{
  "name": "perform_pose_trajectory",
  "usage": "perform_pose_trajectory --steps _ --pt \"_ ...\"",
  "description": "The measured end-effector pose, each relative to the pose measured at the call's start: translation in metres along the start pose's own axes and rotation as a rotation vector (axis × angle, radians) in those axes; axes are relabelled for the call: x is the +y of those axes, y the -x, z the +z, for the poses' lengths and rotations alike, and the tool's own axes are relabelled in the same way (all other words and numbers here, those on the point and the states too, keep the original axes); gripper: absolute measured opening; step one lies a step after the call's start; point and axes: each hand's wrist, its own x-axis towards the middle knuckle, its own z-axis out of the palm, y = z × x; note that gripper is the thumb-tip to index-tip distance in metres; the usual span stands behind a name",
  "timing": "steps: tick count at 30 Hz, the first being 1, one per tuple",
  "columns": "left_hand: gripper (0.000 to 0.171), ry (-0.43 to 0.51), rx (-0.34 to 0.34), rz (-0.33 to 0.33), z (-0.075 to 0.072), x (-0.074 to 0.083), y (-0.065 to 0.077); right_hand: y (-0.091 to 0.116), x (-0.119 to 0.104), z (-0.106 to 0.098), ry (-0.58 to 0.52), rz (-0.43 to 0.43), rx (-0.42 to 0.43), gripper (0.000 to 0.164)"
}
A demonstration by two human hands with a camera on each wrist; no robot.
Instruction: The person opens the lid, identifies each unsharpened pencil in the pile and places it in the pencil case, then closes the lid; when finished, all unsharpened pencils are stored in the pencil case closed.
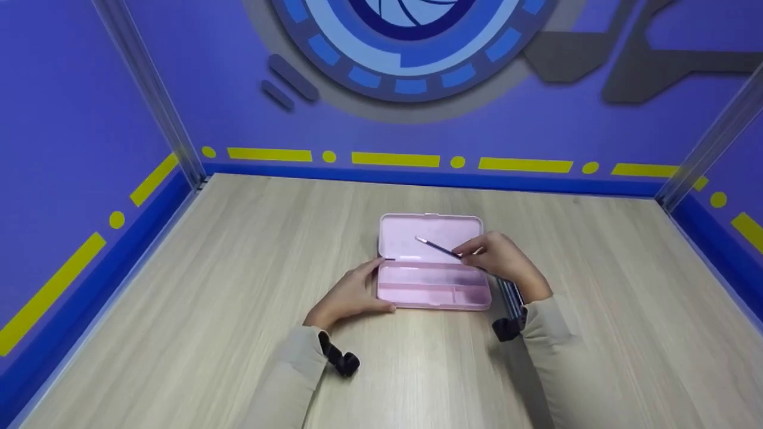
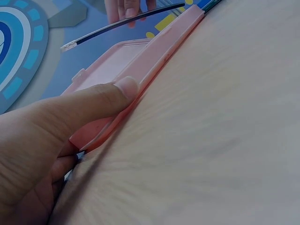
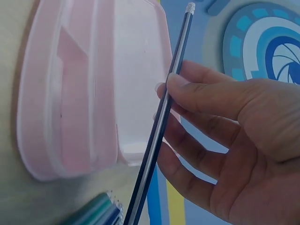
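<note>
A pink pencil case lies on the table with its lid swung back. My left hand holds the case by its left end, thumb along the front edge as the left wrist view shows. Above the case, my right hand pinches a dark striped pencil between thumb and fingers. A white eraser caps the end that points up and left. The case's compartments, parted by thin walls, hold nothing that I can see. To the right of the case lie several more pencils, partly under my right forearm.
The case stands on a wood-grain table. Blue panels with yellow dashes wall the back and both sides, with metal posts at the corners. A black strap goes round each wrist.
</note>
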Motion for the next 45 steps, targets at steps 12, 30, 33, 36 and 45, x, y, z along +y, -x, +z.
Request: perform_pose_trajectory --steps 12,30,33,36,45 --pt "0.103 0.018 -0.001 0.008 0.002 -0.002 0.0 -0.012 -0.013 0.017 -0.011 -0.073 -0.082 0.023" --pt "0.105 0.005 -0.006 -0.008 0.0 -0.001 0.0 -0.019 -0.022 0.041 0.062 -0.079 -0.119 0.024" --pt "0.105 0.012 -0.004 -0.014 -0.001 -0.001 0.001 -0.019 -0.024 0.043 0.066 -0.081 -0.128 0.025" --pt "0.104 0.021 0.001 -0.015 -0.002 -0.001 0.001 -0.019 -0.025 0.045 0.069 -0.063 -0.139 0.025" --pt "0.103 0.009 -0.001 -0.02 0.0 0.001 0.001 -0.012 -0.024 0.044 0.064 -0.027 -0.131 0.022"
